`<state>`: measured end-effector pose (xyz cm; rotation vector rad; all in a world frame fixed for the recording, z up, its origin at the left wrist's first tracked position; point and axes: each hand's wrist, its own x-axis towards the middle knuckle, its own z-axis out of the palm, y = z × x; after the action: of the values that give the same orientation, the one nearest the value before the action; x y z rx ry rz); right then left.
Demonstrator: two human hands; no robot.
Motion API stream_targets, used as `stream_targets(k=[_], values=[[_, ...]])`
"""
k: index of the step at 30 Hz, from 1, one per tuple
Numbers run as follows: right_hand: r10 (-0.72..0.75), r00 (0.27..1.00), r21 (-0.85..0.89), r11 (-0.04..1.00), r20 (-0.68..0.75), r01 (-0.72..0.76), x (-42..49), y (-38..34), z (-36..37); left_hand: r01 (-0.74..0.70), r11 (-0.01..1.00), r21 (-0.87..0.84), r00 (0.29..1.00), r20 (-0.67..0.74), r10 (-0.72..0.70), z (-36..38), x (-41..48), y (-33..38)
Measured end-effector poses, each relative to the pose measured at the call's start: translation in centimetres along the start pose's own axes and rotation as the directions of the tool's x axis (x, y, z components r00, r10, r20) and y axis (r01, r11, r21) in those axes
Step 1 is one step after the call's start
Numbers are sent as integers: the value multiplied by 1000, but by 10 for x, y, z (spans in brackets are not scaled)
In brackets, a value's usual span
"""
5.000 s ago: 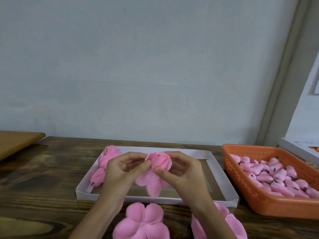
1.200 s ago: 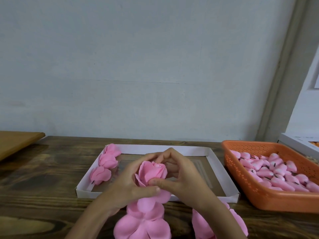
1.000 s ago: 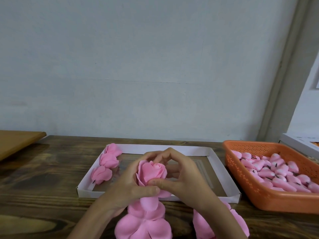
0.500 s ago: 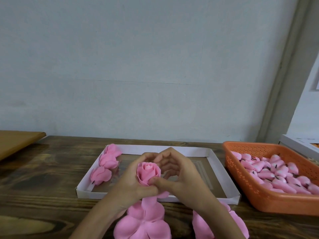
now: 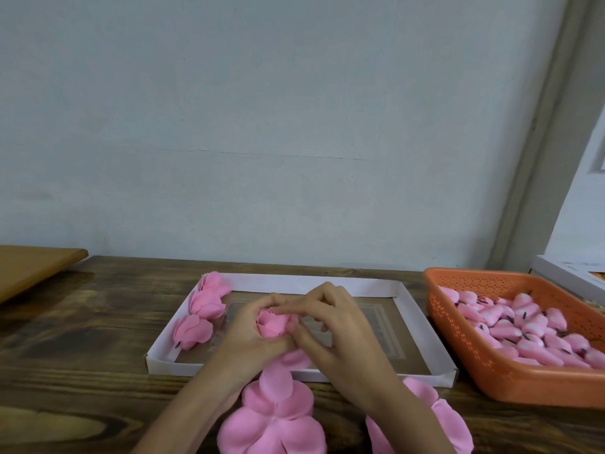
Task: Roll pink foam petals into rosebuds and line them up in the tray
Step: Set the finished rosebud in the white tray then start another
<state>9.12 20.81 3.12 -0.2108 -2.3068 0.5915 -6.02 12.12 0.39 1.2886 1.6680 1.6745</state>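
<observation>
Rolled tighter than before, one rosebud (image 5: 271,325) sits in the closed grip of left hand (image 5: 250,339) and right hand (image 5: 342,335) over the tray (image 5: 311,284), just three finished buds (image 5: 204,306) along its left wall

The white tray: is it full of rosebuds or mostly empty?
Mostly empty. Three rosebuds lie along the left wall of the tray; the rest of its visible floor is bare.

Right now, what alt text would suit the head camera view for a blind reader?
The left hand and right hand grip a pink rosebud over a white tray with three finished buds along its left wall. Flat petals lie on the table; an orange basket of pink pieces sits right.
</observation>
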Motion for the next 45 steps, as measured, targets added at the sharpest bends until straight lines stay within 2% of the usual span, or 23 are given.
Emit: stream_targets(k=[1, 2, 6, 9, 15, 18, 21, 24, 29, 32, 35, 38, 40, 45], values=[[5, 1000, 3, 1000, -4, -5, 0, 0, 0, -76, 997, 19, 996, -46, 77, -1, -1, 5], [7, 1000, 15, 1000, -15, -7, 0, -1, 0, -72, 997, -34, 997, -43, 70, -2, -2, 5], [-58, 995, 42, 997, -79, 61, 1, -2, -7, 134, 943, -305, 971, -150, -187, -2, 3, -5], [-148, 989, -31, 989, -5, 147, 1, -4, -8, 210, 903, -376, 935, -192, -297, -3, 6, -4], [-167, 967, -196, 959, 190, 204, -3, -10, 4, 162, 829, -535, 958, -117, -263, -3, 0, 1], [-155, 971, -299, 932, 182, 205, -5, -12, 11, 175, 814, -553, 945, -139, -297, -6, -2, 3], [-176, 974, -299, 931, 142, 212, -6, -11, 15, 186, 800, -570, 932, -156, -328, -2, -1, 5], [-198, 973, -288, 931, 117, 225, -6, -9, 18, 163, 832, -530, 931, -197, -308, -1, 2, 9], [-213, 973, -189, 956, 88, 226, -6, -6, 23, 203, 782, -589, 926, -143, -348, -5, -2, 15], [-148, 987, -95, 984, 58, 153, -5, -4, 23, 247, 771, -587, 926, -91, -366, -8, -3, 19], [-52, 999, 92, 994, 11, 50, -4, -8, 21, 255, 728, -636, 937, -23, -349, -9, -2, 20], [54, 998, 243, 969, -29, -45, -2, -14, 23, 203, 677, -708, 960, 7, -280, -6, -1, 22], [94, 993, 286, 956, -72, -70, -2, -16, 25, 203, 617, -760, 970, 70, -234, -3, -2, 26], [177, 968, 341, 934, -175, -109, -3, -19, 29, 219, 573, -790, 976, 167, -143, 0, -9, 31]])
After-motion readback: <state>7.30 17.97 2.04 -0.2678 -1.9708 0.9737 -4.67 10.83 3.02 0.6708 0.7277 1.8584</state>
